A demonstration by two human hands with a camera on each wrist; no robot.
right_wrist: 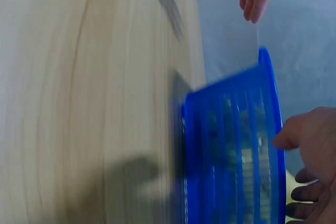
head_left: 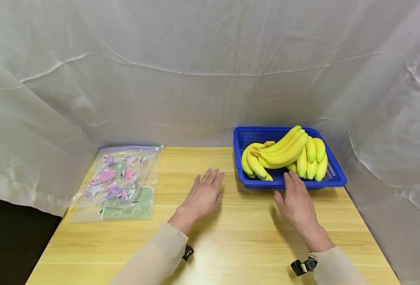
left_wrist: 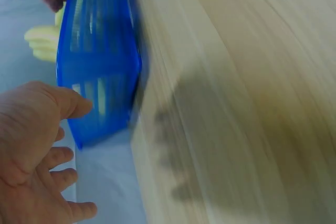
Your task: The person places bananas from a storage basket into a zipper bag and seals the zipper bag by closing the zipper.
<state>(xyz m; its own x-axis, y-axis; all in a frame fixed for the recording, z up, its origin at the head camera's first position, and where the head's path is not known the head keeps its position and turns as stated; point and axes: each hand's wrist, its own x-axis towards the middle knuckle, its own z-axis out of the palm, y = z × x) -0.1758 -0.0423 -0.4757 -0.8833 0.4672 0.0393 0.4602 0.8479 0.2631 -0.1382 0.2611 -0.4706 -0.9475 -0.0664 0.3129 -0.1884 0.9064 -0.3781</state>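
Grey cloth [head_left: 195, 51] hangs behind the wooden desk [head_left: 242, 245], where bananas [head_left: 284, 154] lie in a blue basket [head_left: 256, 184] at right. My right hand [head_left: 297, 204], fingers extended and grasping nothing, is at the basket's front; my left hand [head_left: 203, 196], likewise empty, hovers left of it. Printed clear bags [head_left: 106, 174] lie farther left.

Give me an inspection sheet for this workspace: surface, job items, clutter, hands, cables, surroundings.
Surface: wooden table, light planks.
Job's things: blue basket at the back right, holding yellow bananas.
Clutter: at least one clear printed plastic bag, lying at the left.
Hands: right hand at the basket's front rim, contact unclear; left hand apart from the basket, holding nothing.
Cables: nothing seen.
Surroundings: pale grey fabric behind and on both sides.
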